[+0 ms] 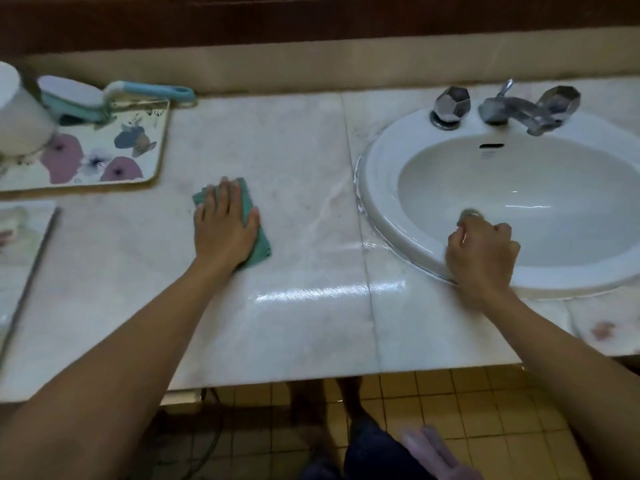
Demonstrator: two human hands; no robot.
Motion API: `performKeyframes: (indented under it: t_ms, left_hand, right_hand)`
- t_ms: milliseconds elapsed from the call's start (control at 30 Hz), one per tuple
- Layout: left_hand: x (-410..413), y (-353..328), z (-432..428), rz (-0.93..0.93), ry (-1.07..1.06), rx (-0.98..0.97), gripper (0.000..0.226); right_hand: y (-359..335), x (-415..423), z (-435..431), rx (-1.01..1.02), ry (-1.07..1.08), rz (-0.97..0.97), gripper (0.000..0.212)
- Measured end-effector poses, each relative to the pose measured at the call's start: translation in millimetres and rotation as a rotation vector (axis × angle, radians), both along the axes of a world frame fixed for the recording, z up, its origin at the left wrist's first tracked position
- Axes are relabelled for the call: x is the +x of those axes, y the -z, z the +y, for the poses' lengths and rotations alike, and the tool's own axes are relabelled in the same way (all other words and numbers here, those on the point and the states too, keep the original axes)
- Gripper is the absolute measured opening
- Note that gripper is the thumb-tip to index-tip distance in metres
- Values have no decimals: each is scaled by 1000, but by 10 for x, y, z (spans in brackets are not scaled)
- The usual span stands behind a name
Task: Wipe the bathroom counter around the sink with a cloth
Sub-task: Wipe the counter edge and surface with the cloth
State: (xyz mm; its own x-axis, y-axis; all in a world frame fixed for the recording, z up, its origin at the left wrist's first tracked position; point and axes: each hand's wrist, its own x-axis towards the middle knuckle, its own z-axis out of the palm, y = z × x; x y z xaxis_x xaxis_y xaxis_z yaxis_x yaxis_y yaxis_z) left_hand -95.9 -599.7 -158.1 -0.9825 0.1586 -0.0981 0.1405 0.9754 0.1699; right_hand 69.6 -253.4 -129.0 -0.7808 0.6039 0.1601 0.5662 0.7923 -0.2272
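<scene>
Left hand (225,230): flat, fingers straight, pressing down on the cloth (259,245).
Cloth: green, under that palm on the marble counter (294,140), well apart from the sink (381,188) at its 3 o'clock.
Right hand (483,258): fingers curled in a loose fist, nothing visibly held, resting on the sink's rim at 7 o'clock.
Faucet (512,110): at the basin's 12 o'clock.
Tray (152,150): floral, at 10 o'clock from the cloth, carrying a brush (138,90) and a white cup (20,119).

We see a teal-green cloth (261,247), a pale marble counter (294,150) (faintly veined) and a white sink (377,188). We find the tray (104,133) cream with purple and blue flowers, and the floor tiles (450,403) yellow.
</scene>
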Motion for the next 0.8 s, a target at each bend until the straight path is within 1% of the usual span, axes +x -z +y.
performKeyframes:
  t_ms: [67, 133, 167, 233, 333, 400, 433, 500, 600, 667, 700, 733, 800]
  left_hand:
    - [47, 19, 33, 4, -89, 40, 65]
    - [405, 28, 250, 17, -165, 82, 65]
    - [658, 31, 348, 25, -157, 96, 66]
    - [1225, 3, 425, 3, -28, 111, 68]
    - [1790, -31, 122, -59, 238, 103, 67]
    - [1748, -29, -325, -30, 317, 84, 66]
    - [1647, -10, -586, -24, 303, 70, 67]
    - [1365, 12, -1120, -16, 162, 36, 68]
    - [924, 20, -1629, -19, -155, -25, 71]
    - [697, 12, -1543, -14, -308, -49, 73]
    - [615, 9, -1385, -15, -336, -52, 73]
    - [551, 6, -1183, -18, -316, -51, 72]
    - [430, 8, -725, -25, -170, -43, 71]
  right_hand:
    - [-7, -46, -218, 19, -99, 53, 31]
    - [-37, -166, -470, 44, -212, 82, 41]
    - [-68, -257, -579, 41, -254, 71, 46]
    - [-126, -468, -729, 35, -296, 3, 51]
    - [-105, -746, -780, 62, -324, -123, 53]
    - [-69, -828, -785, 78, -347, -176, 53]
    - [-58, -842, -792, 65, -369, -188, 53]
    - [-48, -854, -806, 5, -399, -188, 56]
    - [-68, -856, -816, -60, -398, -185, 58]
    - [-90, -870, -823, -81, -388, -195, 61]
    - [-94, -871, -832, -81, -386, -207, 63]
    - [-100, -872, -843, -80, -386, -218, 65]
    - [-112, -871, -844, -93, -382, -238, 70]
